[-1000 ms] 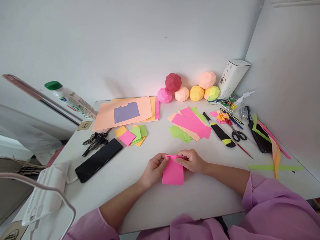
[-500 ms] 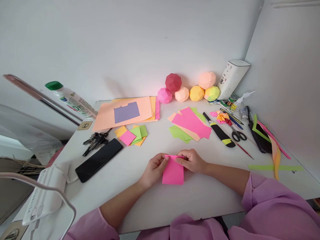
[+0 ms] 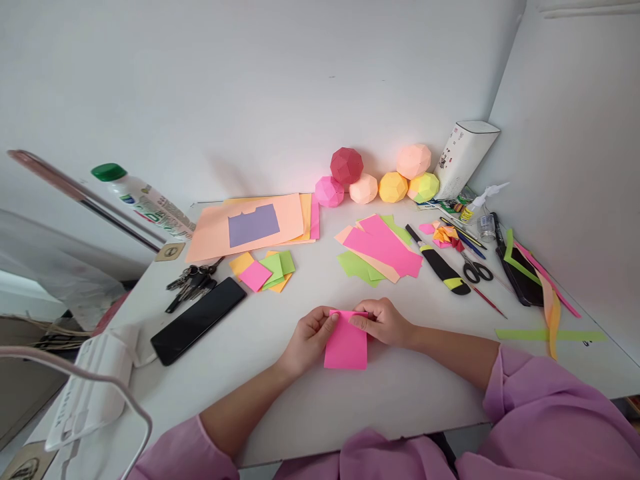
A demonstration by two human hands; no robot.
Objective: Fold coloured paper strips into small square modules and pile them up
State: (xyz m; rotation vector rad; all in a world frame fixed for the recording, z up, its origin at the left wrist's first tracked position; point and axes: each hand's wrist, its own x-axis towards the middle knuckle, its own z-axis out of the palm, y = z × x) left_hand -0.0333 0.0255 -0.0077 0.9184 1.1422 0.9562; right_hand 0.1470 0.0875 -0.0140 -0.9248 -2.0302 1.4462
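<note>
A pink square of paper (image 3: pixel 346 348) is held near the front edge of the table, its lower part hanging toward me. My left hand (image 3: pixel 313 335) pinches its upper left corner between thumb and fingers. At the upper right corner, my right hand (image 3: pixel 384 322) is closed on the same paper, thumb on top. The fingertips behind the paper are hidden. Beyond my hands lie pink, peach and green paper offcuts (image 3: pixel 380 250). Small cut squares in pink, green and orange (image 3: pixel 256 275) lie to the left.
Faceted paper balls (image 3: pixel 347 166) stand along the wall. At right are a utility knife (image 3: pixel 445 270), scissors (image 3: pixel 479 272), a glue bottle (image 3: pixel 469 212) and paper strips (image 3: pixel 552 313). At left are a phone (image 3: pixel 199 321), keys (image 3: pixel 193 283), larger sheets (image 3: pixel 210 230) and a white power strip (image 3: pixel 90 390).
</note>
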